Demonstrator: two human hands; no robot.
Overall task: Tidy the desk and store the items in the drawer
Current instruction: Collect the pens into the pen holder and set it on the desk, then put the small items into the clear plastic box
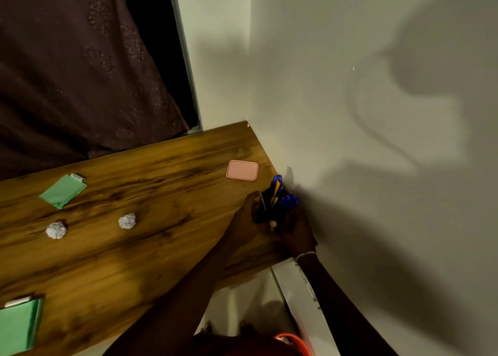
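Desk: wooden top (140,264) with dark grain; its right edge lies along the pale wall (377,113)
Pen holder: dark cup (259,213), upright on the desk at the right edge, just beside the wall, between the two hands
Pens: a bunch (277,187) of blue and yellow ones stands out of the pen holder, leaning toward the wall
Left hand: the left hand (246,222) is on the near-left side of the pen holder, fingers curled round it, one fingertip up at its rim
Right hand: the right hand (295,230) is against the pen holder's wall side, in deep shadow; one cannot tell if its fingers close on the cup or only touch it
Bracelet: thin silver chain (305,254) on the right wrist, nearer than the pen holder
Pink pad: flat pink rectangle (242,170) on the desk, near the pen holder, behind it and a little left
Paper balls: nearer ball (127,221) well left of the pen holder; second ball (56,230) further left again
Green notepads: one notepad (63,190) with a metal clip, far left of the pen holder; another (18,326) at the near-left corner, partly cut by the frame
Curtain: dark brown patterned curtain (80,72) behind the desk, left of the pen holder
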